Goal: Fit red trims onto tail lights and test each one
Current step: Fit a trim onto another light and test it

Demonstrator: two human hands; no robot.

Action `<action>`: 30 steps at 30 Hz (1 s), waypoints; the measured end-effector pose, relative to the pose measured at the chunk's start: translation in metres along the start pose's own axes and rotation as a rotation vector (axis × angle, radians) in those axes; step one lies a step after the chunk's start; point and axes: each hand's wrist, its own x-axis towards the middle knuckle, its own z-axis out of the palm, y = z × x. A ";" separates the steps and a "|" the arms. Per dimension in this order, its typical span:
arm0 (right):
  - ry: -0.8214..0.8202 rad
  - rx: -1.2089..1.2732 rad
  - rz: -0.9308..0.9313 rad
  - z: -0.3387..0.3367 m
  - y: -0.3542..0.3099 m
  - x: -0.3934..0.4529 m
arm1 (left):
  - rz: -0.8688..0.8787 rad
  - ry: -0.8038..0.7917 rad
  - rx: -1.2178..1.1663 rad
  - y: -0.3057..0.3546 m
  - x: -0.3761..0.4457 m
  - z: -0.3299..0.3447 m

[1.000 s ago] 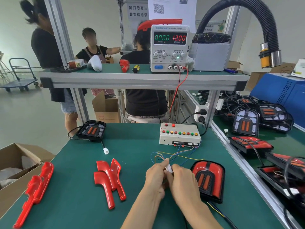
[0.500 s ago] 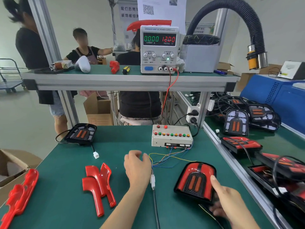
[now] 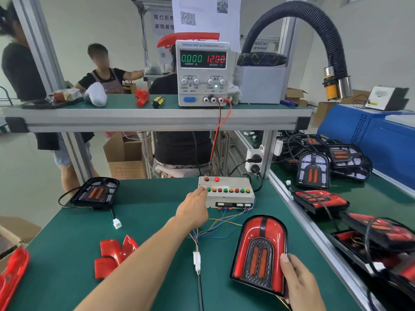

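A tail light (image 3: 260, 252) with red trims fitted is tilted up on the green bench at the right front; my right hand (image 3: 298, 281) grips its lower right edge. My left hand (image 3: 194, 207) reaches to the white test box (image 3: 226, 195) and touches the left end of its row of coloured buttons. The joined white connector (image 3: 197, 261) lies on the mat between my arms, with thin coloured wires running to the box. Loose red trims (image 3: 114, 254) lie to the left, partly behind my left forearm. An untrimmed black tail light (image 3: 95, 193) sits at the back left.
The power supply (image 3: 203, 72) on the upper shelf reads 0.000 A and 12.00 V. Several tail lights with cables (image 3: 321, 200) crowd the bench to the right. More red trims (image 3: 11, 274) and a cardboard box are at the left edge. People stand behind the bench.
My hands let go of the connector, which now lies on the mat. My left hand moved forward to the test box buttons. My right hand took the tail light's edge and tilted it up.
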 end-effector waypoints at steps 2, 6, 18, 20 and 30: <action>-0.034 0.006 -0.015 -0.001 0.002 -0.001 | 0.012 -0.021 0.047 -0.001 0.002 0.003; -0.089 0.029 -0.018 -0.001 0.002 -0.002 | 0.013 0.000 0.131 0.001 0.006 0.007; -0.064 0.180 0.018 -0.005 0.004 0.002 | -0.032 -0.021 0.134 0.002 0.017 0.007; -0.075 0.171 0.009 -0.005 0.004 0.002 | -0.040 -0.012 0.132 0.003 0.019 0.008; -0.095 0.155 -0.015 -0.006 0.004 0.004 | -0.055 0.000 0.148 0.003 0.023 0.011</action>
